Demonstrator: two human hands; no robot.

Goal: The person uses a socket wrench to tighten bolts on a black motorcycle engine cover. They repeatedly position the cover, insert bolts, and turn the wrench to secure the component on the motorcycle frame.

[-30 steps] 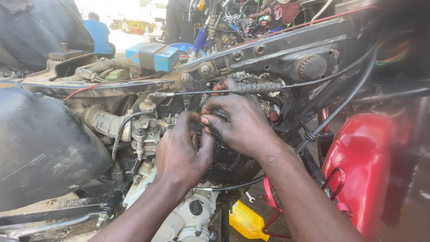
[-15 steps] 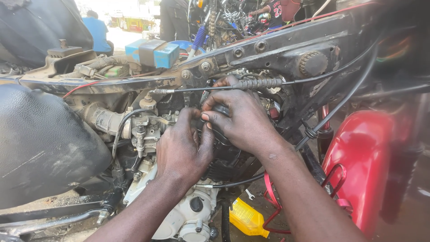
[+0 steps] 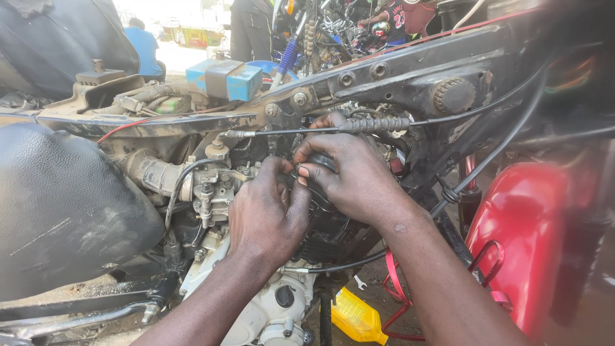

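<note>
A black rubber part (image 3: 318,168) sits on the engine (image 3: 333,224) of a stripped motorcycle, pinched between both hands just under the frame tube (image 3: 384,80). The right hand (image 3: 352,173) covers it from above and to the right, fingers curled tight around its upper edge. The left hand (image 3: 266,214) comes up from below and to the left, its fingertips bent in against the part's left side. Most of the part is hidden by fingers, so its long axis and facing cannot be told. Just left of the left hand stands the carburettor (image 3: 211,189). A ribbed cable (image 3: 375,125) runs level just above the right hand's knuckles. Well right of the right forearm is a red fuel tank (image 3: 532,237); below both wrists lies a yellow bottle (image 3: 355,317).
</note>
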